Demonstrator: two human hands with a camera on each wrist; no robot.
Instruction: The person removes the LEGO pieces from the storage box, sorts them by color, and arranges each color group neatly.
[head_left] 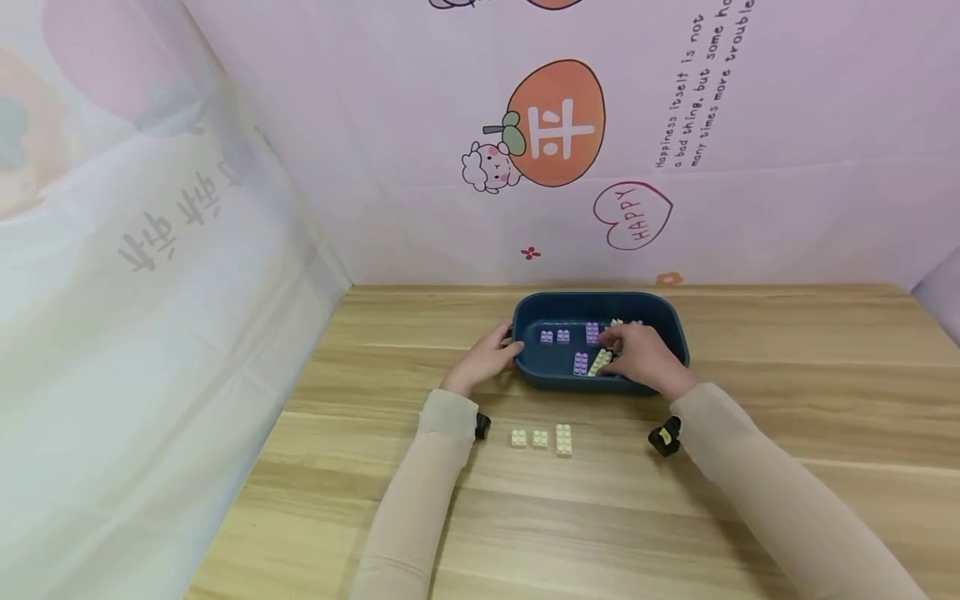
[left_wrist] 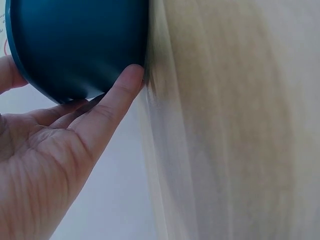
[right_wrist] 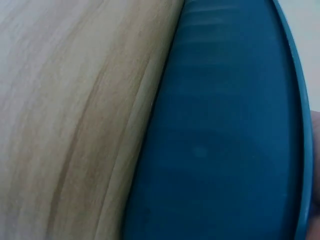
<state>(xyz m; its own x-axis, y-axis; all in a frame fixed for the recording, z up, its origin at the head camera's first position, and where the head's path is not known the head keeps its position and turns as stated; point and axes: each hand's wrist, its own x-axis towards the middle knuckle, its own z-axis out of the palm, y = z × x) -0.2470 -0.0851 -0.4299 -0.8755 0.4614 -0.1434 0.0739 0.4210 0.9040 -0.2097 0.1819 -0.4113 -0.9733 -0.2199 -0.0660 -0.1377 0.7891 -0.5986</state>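
Bricks out: Three pale yellow toy bricks sit on the wood-grain worktop [head_left: 787, 358] in front of the bin, two of them small square bricks [head_left: 540, 438] and the third a long yellow brick [head_left: 563, 440], standing apart in a loose row, studs up.
Bricks inside: The dark blue bin [head_left: 555, 382] holds a mixed lot: two small purple bricks [head_left: 546, 337] toward its left end, two long purple bricks [head_left: 581, 364] near the middle and a slanted yellow brick [head_left: 600, 362] beside the nearer of these. More pieces show only in part behind the right hand.
Progress: Judging by the layout, the unloading looks under way but unfinished; every brick on the worktop is yellow, and no purple one lies there.
Left hand: The left hand [head_left: 483, 358] grips the bin's left end, its digits spread against the wall and rim.
Right hand: Dipped into the bin, the right hand [head_left: 637, 354] curves its thumb and fingers narrowly beside the slanted yellow brick; whether it holds a piece cannot be told.
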